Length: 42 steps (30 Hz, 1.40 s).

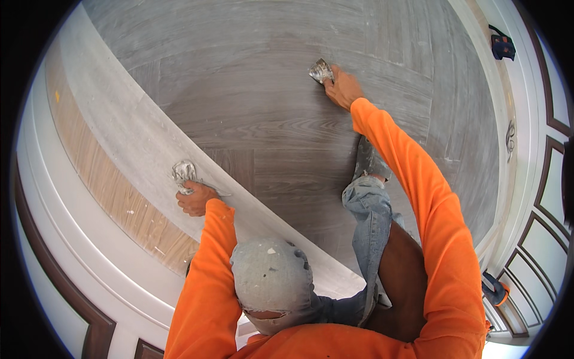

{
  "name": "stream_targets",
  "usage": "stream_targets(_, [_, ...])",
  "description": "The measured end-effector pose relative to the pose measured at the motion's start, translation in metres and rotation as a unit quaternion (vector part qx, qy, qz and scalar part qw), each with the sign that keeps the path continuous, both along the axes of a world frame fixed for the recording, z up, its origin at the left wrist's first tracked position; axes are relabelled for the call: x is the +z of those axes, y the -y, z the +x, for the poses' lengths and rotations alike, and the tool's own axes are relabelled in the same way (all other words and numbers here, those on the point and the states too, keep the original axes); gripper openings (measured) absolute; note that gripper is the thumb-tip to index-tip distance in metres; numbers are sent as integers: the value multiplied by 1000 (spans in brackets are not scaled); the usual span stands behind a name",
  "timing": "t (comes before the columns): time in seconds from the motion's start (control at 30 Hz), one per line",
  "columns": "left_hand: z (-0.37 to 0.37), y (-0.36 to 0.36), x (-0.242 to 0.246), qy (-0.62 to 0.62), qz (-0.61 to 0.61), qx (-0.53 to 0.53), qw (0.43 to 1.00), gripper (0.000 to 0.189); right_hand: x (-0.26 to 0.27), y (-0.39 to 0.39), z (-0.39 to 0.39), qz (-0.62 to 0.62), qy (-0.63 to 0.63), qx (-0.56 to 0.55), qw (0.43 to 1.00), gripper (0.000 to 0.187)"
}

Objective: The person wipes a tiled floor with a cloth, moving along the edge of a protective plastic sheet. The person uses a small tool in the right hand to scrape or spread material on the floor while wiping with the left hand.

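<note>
My right hand grips a putty knife with a whitish, stained blade, held at the grey wood-grain floor. Farther left and nearer my body, my left hand is closed around a crumpled clear plastic bag or wrap and rests on a pale grey band along the floor's edge. What the plastic contains, I cannot tell. Pale dusty streaks mark much of the grey floor, while a browner, cleaner-looking area lies in the middle, between my hands.
My denim-covered knee is at the bottom, and my shoe stands on the floor below my right forearm. A tan wood strip borders the white panelled wall at left. A dark tool or pouch and a coiled cable lie at right.
</note>
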<state>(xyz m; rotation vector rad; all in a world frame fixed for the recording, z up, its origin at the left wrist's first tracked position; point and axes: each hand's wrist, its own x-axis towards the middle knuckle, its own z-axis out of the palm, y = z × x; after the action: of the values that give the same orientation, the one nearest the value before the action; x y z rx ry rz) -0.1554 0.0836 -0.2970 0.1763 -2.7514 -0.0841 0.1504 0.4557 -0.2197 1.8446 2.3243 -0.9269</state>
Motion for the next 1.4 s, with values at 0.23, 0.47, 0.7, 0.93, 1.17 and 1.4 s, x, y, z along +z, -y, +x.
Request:
stream_targets(0.23, [0,0,-1,4,2,0,1000,48,4,1,-3,-21,16,-16,1000,45])
stream_targets(0.47, [2,-1,1,25,19,5,1000,52,-3,-1,-1,17,2,0,1000,42])
stream_targets(0.7, [1,-1,1,45,18,16,999,54,2,-1,-1,2,6,-6,1000,42])
stream_targets(0.93, [0,0,-1,29,7,13,999,53,3,-2,-2,4,10,-27,1000,40])
stream_targets(1.17, [3,-2,0,30,12,8,999,55,0,-6,1,-5,14,-1,1000,40])
stream_targets(1.4, [5,-4,4,33,16,3,999,51,-2,-6,1,-10,28,21,999,44])
